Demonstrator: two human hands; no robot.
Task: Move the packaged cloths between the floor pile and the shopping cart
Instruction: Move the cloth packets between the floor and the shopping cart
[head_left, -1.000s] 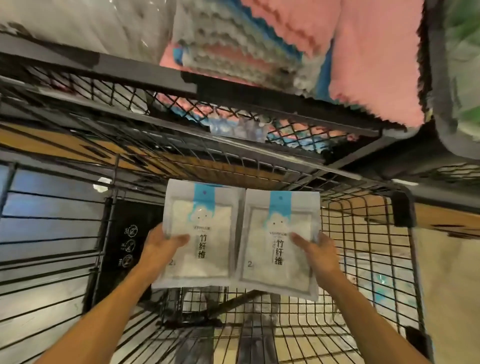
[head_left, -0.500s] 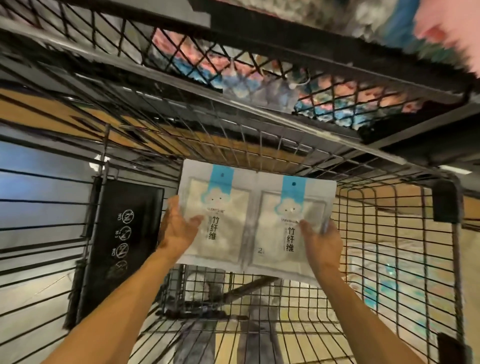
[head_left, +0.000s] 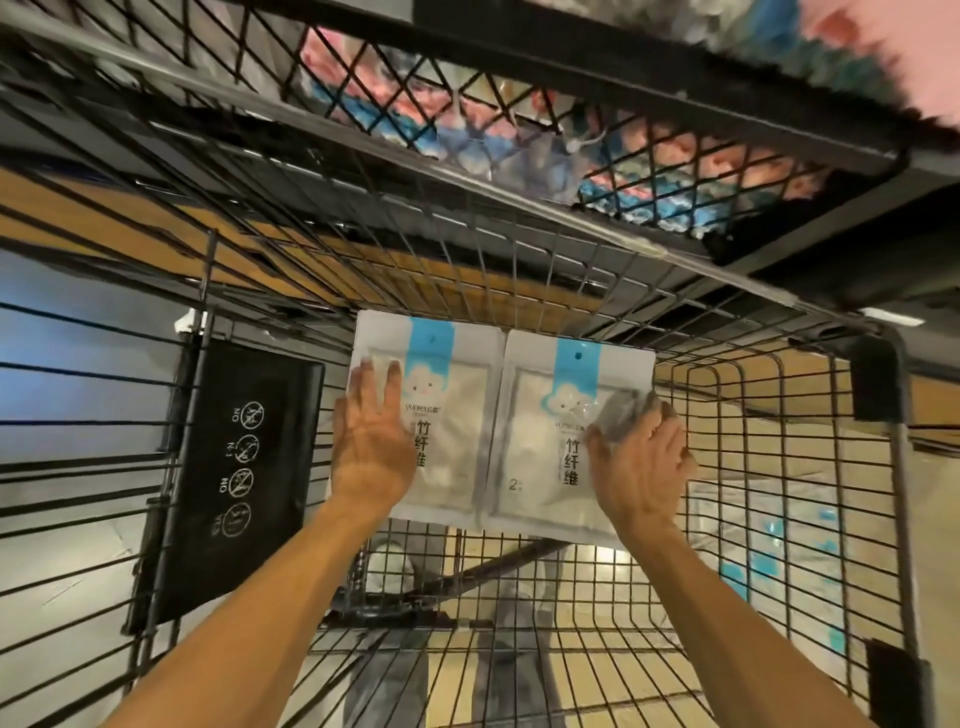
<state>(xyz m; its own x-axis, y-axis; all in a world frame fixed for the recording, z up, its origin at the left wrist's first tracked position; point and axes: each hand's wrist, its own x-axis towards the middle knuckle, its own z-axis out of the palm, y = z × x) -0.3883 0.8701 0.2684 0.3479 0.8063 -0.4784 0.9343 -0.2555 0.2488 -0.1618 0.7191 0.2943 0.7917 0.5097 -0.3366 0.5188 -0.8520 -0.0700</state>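
Since the earlier frame we opened our left hand (head_left: 371, 447) flat on the left pack (head_left: 447, 415); right hand (head_left: 641, 457) fingers blurred, grip unclear, right pack (head_left: 550, 447) beside, long axes upright against the cart (head_left: 779, 467) wall

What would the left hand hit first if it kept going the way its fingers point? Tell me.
Probably the cart's front wire wall. The left hand lies flat on the left cloth packet, fingers pointing up along it toward that wall; depth is unclear.
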